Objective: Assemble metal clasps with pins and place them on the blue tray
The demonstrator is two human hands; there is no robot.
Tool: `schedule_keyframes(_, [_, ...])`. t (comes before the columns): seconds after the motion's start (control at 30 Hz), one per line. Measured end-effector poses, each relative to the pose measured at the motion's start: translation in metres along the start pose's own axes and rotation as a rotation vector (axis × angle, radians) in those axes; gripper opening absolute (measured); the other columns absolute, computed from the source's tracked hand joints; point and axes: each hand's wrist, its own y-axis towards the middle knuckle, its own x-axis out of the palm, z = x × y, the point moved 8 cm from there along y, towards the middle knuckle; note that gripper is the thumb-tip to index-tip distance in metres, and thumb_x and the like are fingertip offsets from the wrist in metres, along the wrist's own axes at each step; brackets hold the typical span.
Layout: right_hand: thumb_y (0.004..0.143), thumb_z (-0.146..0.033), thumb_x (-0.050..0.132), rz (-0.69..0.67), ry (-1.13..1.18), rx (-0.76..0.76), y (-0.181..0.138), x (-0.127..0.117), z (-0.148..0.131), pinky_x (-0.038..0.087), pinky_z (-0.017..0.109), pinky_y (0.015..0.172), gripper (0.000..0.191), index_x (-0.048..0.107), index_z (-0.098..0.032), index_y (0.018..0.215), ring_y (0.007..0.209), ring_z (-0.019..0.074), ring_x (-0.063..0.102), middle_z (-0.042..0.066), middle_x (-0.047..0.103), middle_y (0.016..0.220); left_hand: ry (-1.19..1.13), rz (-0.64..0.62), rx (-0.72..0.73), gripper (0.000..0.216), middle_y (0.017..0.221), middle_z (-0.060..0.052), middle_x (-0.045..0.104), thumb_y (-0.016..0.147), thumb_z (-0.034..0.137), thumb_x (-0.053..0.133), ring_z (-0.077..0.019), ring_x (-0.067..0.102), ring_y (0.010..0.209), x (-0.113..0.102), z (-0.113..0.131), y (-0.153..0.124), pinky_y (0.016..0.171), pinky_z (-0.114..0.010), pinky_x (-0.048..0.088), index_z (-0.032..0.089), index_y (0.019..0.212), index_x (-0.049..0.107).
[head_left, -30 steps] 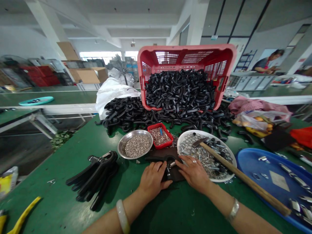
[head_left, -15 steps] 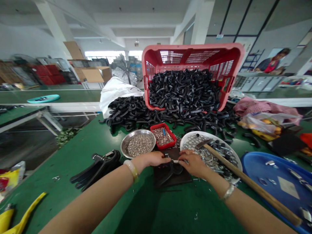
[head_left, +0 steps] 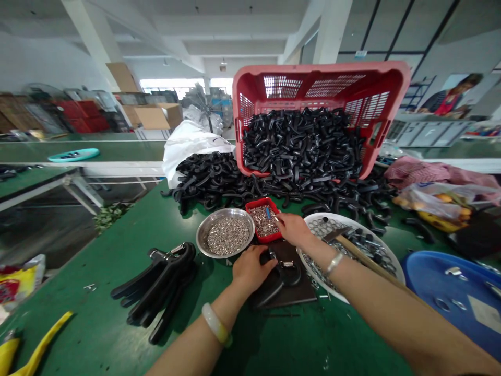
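My left hand (head_left: 252,269) is closed on the upper end of a black hand gripper (head_left: 274,293), whose metal spring (head_left: 288,264) shows beside my fingers. This hand gripper lies on a dark plate (head_left: 303,296). My right hand (head_left: 296,230) is at the right edge of a small red tray (head_left: 270,239) of metal pins, fingers bent together; whatever is between the fingertips is hidden. A blue piece (head_left: 268,212) lies among the pins. Left of the tray stands a metal bowl (head_left: 200,245) full of small metal parts.
Several hand grippers with springs (head_left: 160,279) lie at left. A white dish (head_left: 399,269) of rings and metal parts holds a hammer (head_left: 354,248), partly under my right forearm. Behind are piled black handles (head_left: 211,180) and a red basket (head_left: 321,68). A blue tray (head_left: 426,282) sits right.
My right hand has left the spring and moved up to the red tray. The left hand has shifted down and left, over the hand gripper's end. The view has shifted slightly.
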Motion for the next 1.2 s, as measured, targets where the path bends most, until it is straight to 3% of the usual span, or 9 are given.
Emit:
schedule_keyframes(0.2, [0.086, -0.033, 0.051, -0.159, -0.002, 0.193, 0.079, 0.04, -0.018, 0.048, 0.036, 0.077, 0.029, 0.053, -0.012, 0.105, 0.089, 0.0167, 0.055, 0.007, 0.055, 0.104, -0.094, 0.02, -0.034, 0.043, 0.108, 0.001, 0.059, 0.072, 0.053, 0.052, -0.0183, 0.056, 0.095, 0.001, -0.007, 0.0, 0.073, -0.026, 0.043, 0.03, 0.108, 0.057])
schedule_keyframes(0.3, [0.085, -0.033, 0.052, -0.174, 0.039, 0.237, 0.087, 0.049, -0.012, 0.048, 0.036, 0.077, 0.029, 0.053, -0.012, 0.106, 0.09, 0.0171, 0.055, 0.007, 0.055, 0.104, -0.119, 0.019, -0.023, 0.044, 0.109, 0.001, 0.059, 0.071, 0.053, 0.053, -0.0183, 0.055, 0.096, 0.001, -0.008, 0.0, 0.076, -0.026, 0.042, 0.03, 0.108, 0.057])
schedule_keyframes(0.43, [0.085, -0.033, 0.052, -0.1, 0.144, 0.219, 0.08, 0.04, 0.003, 0.048, 0.035, 0.076, 0.025, 0.055, -0.014, 0.101, 0.088, 0.016, 0.056, 0.005, 0.057, 0.1, -0.136, 0.019, -0.03, 0.043, 0.108, 0.0, 0.059, 0.071, 0.052, 0.054, -0.018, 0.056, 0.096, 0.002, -0.01, 0.002, 0.078, -0.026, 0.042, 0.029, 0.107, 0.057])
schedule_keyframes(0.6, [0.08, -0.023, 0.055, 0.104, 0.337, 0.186, 0.055, 0.009, 0.019, 0.046, 0.032, 0.078, 0.013, 0.057, -0.012, 0.087, 0.085, 0.0169, 0.058, 0.005, 0.061, 0.087, -0.12, 0.021, -0.026, 0.043, 0.107, 0.001, 0.059, 0.071, 0.053, 0.054, -0.0181, 0.056, 0.093, 0.003, -0.011, 0.004, 0.074, -0.026, 0.043, 0.029, 0.106, 0.057])
schedule_keyframes(0.73, [0.081, -0.027, 0.047, 0.239, 0.55, 0.138, 0.004, -0.007, 0.026, 0.048, 0.028, 0.073, 0.018, 0.051, -0.015, 0.094, 0.083, 0.0167, 0.06, 0.005, 0.062, 0.089, -0.109, 0.024, -0.005, 0.042, 0.106, 0.0, 0.059, 0.073, 0.053, 0.051, -0.0173, 0.056, 0.093, 0.003, -0.009, 0.003, 0.074, -0.025, 0.043, 0.029, 0.107, 0.057])
schedule_keyframes(0.87, [0.086, -0.041, 0.037, 0.201, 0.787, 0.072, -0.065, 0.01, 0.023, 0.053, 0.028, 0.059, 0.025, 0.039, -0.02, 0.098, 0.067, 0.0152, 0.063, 0.003, 0.062, 0.084, -0.09, 0.009, -0.004, 0.041, 0.108, 0.0, 0.059, 0.075, 0.052, 0.049, -0.0168, 0.055, 0.096, 0.003, -0.007, 0.002, 0.076, -0.025, 0.042, 0.029, 0.108, 0.056])
schedule_keyframes(0.97, [0.084, -0.043, 0.043, 0.183, 1.047, 0.052, -0.099, 0.028, 0.02, 0.056, 0.031, 0.059, 0.024, 0.036, -0.022, 0.095, 0.067, 0.0174, 0.063, 0.004, 0.061, 0.082, -0.069, -0.003, -0.007, 0.041, 0.109, -0.001, 0.059, 0.075, 0.051, 0.049, -0.0175, 0.055, 0.096, 0.003, -0.006, 0.002, 0.079, -0.026, 0.042, 0.028, 0.108, 0.056])
schedule_keyframes(1.1, [0.083, -0.043, 0.047, 0.265, 1.107, 0.074, -0.109, 0.033, 0.022, 0.057, 0.032, 0.06, 0.026, 0.036, -0.022, 0.092, 0.07, 0.0194, 0.064, 0.006, 0.06, 0.084, -0.061, 0.001, -0.002, 0.041, 0.109, -0.001, 0.059, 0.076, 0.05, 0.049, -0.0175, 0.055, 0.097, 0.002, -0.005, 0.003, 0.081, -0.026, 0.041, 0.026, 0.109, 0.056])
schedule_keyframes(1.2, [0.086, -0.041, 0.043, 0.32, 0.987, 0.039, -0.108, 0.025, 0.017, 0.057, 0.03, 0.056, 0.023, 0.035, -0.021, 0.093, 0.065, 0.0184, 0.064, 0.007, 0.061, 0.081, -0.056, 0.005, 0.0, 0.042, 0.109, -0.002, 0.059, 0.076, 0.051, 0.048, -0.0179, 0.055, 0.097, 0.003, -0.004, 0.002, 0.082, -0.027, 0.041, 0.026, 0.109, 0.056])
